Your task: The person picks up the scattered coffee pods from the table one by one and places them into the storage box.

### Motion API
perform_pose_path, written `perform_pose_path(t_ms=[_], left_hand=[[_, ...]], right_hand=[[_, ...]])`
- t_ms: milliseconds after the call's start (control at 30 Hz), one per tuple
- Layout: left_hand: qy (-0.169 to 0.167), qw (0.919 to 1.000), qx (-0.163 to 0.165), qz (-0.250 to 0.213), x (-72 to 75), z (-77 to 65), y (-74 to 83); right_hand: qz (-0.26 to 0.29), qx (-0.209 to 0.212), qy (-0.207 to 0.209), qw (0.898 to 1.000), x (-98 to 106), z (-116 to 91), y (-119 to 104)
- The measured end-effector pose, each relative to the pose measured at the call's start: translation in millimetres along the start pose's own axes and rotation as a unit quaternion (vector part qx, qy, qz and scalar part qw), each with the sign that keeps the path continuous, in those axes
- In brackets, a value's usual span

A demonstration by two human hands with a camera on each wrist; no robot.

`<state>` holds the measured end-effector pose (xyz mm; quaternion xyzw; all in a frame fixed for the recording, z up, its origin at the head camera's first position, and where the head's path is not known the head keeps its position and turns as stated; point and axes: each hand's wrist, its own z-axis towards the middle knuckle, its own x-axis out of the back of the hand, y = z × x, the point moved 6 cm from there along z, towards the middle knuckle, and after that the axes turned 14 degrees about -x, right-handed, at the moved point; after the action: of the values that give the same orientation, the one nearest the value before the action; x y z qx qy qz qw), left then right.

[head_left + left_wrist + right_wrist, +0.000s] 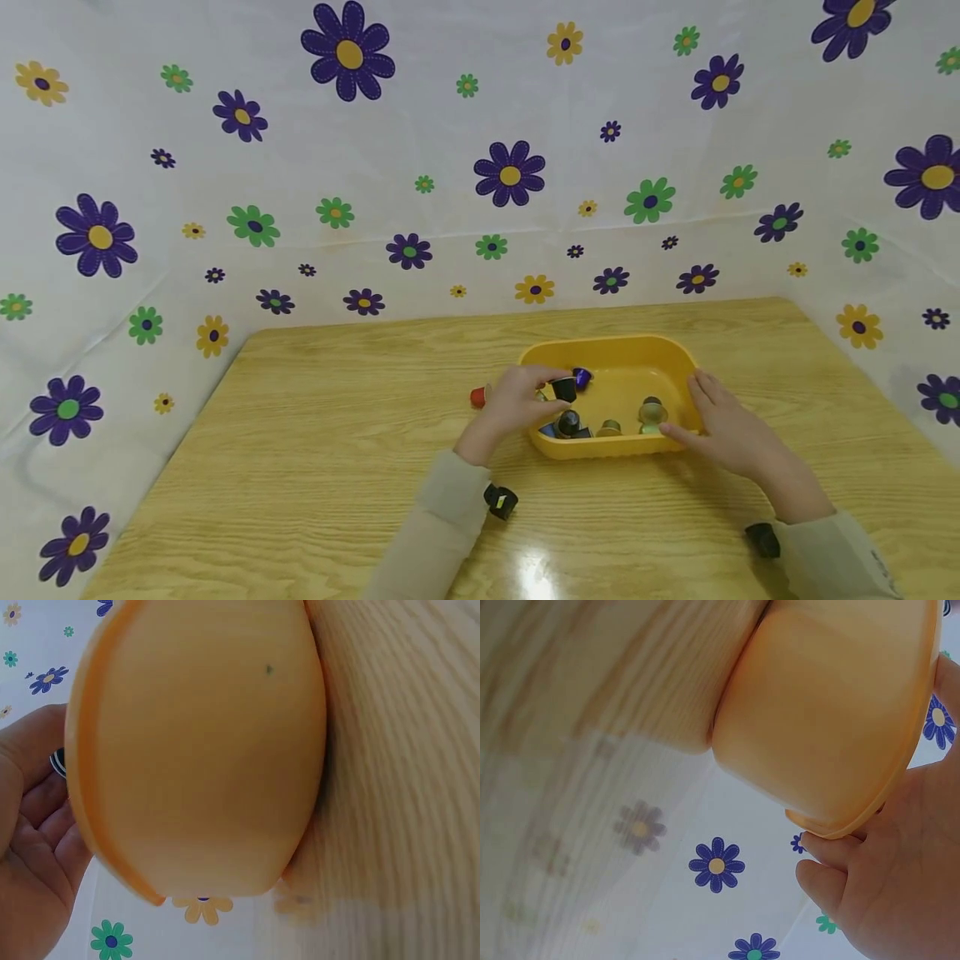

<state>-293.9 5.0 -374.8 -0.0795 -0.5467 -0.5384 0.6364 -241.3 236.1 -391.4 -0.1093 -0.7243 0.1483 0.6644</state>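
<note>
In the head view my left hand (513, 404) pinches a black coffee capsule (564, 388) between thumb and fingers, above the left part of a yellow plastic basin (600, 448). My right hand (731, 433) holds the basin's right end, thumb over the front rim and fingers at the side rim. Inside lie a purple capsule (582, 378), a dark capsule (568, 422), a gold-rimmed capsule (609, 428) and others. The left wrist view shows the left hand (37, 832) mostly behind the basin wall (202, 750). In the right wrist view, the right hand (900, 855) touches the rim.
A red capsule (477, 397) lies left of the basin. Dark capsules (501, 503) sit beside the left sleeve, and a black capsule (763, 540) is next to the right sleeve. A flower-patterned cloth (450, 125) stands behind the wooden table (315, 467).
</note>
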Motion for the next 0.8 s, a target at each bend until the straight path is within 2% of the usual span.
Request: perform_pose_path(t_ms=[233,533,800], left_hand=[[0.017,0.9992,0.003,-0.035,-7.0,9.4,1.7],[0.032,0.9961,0.038,-0.072,-13.8,18.0,4.1],[0.038,0.9952,0.022,-0.088,-20.8,23.2,3.7]], right_hand=[[0.001,0.0,0.001,1.0,0.5,0.0,-0.3],[0.0,-0.001,0.005,1.0,0.9,0.2,-0.5],[-0.003,-0.001,0.005,1.0,0.4,0.5,-0.4]])
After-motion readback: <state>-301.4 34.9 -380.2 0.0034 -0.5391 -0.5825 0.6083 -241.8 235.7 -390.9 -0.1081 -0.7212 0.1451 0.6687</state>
